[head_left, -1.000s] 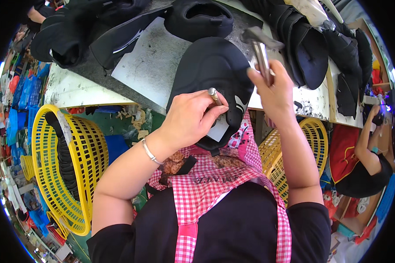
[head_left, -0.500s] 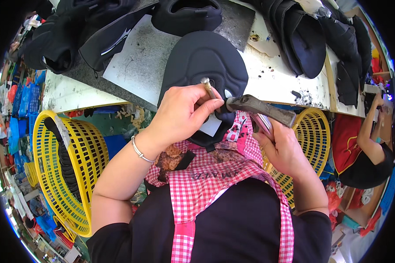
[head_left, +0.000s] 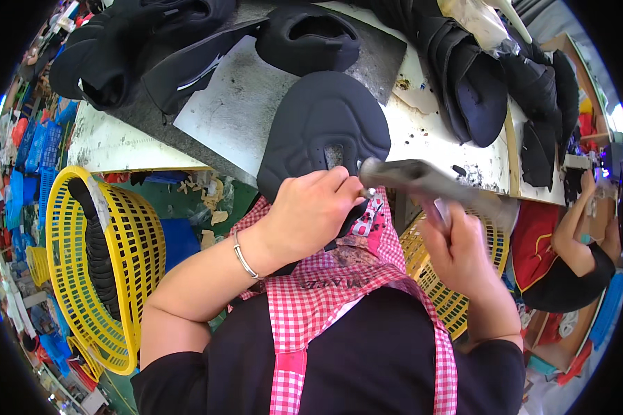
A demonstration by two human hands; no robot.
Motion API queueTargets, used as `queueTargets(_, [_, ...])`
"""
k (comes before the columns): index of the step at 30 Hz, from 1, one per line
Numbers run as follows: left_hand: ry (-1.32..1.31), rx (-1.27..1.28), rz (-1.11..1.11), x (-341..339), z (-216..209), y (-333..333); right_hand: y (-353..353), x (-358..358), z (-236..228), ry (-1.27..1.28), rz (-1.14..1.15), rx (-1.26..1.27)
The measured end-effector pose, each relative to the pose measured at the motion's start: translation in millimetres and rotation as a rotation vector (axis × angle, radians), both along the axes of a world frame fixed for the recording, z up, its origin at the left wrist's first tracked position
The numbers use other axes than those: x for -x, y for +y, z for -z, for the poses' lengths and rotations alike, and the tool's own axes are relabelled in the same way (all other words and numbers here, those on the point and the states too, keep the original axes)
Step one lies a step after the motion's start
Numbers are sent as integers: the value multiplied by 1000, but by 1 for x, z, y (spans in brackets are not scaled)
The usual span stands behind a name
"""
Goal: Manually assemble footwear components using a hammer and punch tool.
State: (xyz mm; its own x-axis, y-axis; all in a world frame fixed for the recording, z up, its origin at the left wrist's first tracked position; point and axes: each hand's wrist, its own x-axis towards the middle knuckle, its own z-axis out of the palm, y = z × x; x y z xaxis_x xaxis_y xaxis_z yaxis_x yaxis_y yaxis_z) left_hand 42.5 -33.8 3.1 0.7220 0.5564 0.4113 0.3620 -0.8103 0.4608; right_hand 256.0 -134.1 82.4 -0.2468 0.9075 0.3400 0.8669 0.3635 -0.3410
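Head view shows the white table (head_left: 422, 135) toward 12 o'clock; the black pad (head_left: 322, 114) lies on it, reaching past the near edge. The right hand (head_left: 457, 245), at 4 o'clock, grasps the hammer (head_left: 419, 176). The left hand (head_left: 315, 211), at the centre, pinches the metal rod (head_left: 369, 193); whether hammer meets rod, I cannot tell. Probably the step is hammering the rod into the pad; the next move seems to require a steady, upright rod.

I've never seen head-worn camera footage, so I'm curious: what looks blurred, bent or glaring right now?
In the head view, the hammer and right hand show motion blur, while the left hand looks sharper; in the head view, the scene bends toward the picture's edge; in the head view, a bright patch at far right is washed out.
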Motion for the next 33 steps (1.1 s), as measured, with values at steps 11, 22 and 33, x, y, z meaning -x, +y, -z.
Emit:
queueTargets(11, [-206, 809, -117, 3, 4, 30, -4, -16, 1, 810, 446, 453])
queueTargets(22, [-121, 97, -14, -9, -6, 21, -35, -24, 35, 1061, 274, 53])
queueTargets(33, [-224, 734, -145, -4, 7, 41, 21, -23, -36, 796, 396, 94])
